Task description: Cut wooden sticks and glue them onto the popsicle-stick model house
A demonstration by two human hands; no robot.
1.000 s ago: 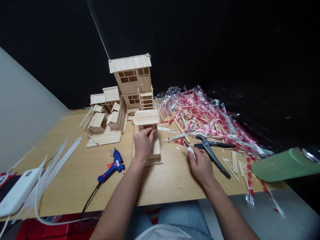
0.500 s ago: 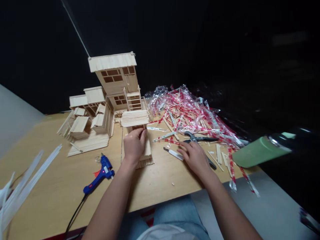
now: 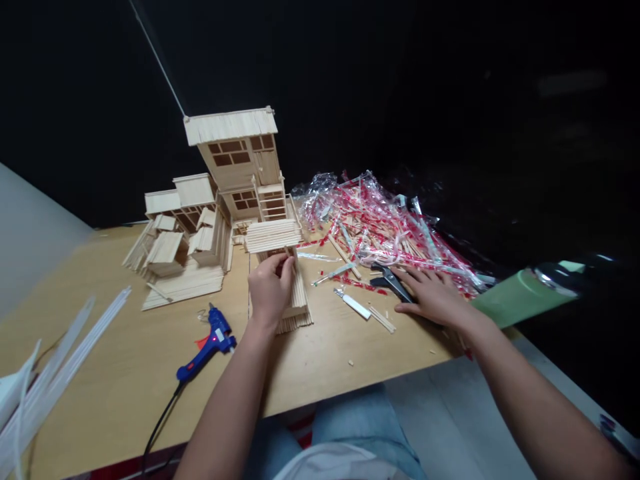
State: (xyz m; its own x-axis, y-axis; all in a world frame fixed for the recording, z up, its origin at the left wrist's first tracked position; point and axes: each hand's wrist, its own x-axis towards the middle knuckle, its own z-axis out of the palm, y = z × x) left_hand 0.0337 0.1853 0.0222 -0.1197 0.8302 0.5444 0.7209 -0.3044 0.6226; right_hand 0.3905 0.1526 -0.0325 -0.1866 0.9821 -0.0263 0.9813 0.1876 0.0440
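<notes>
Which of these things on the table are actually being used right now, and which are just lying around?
In use:
left hand on the small stick model
right hand on the black cutters

Lying about:
glue gun
craft knife
tall stick house
wrapper pile

1. The small stick house (image 3: 285, 280) is pale wood with a flat slatted roof (built from many thin sticks); it stands upright on the desk (image 3: 125, 360), mid-front.
2. The black pliers (image 3: 393, 280) lie flat on the desk, partly covered, beside red-striped wrappers (image 3: 380, 220).
</notes>
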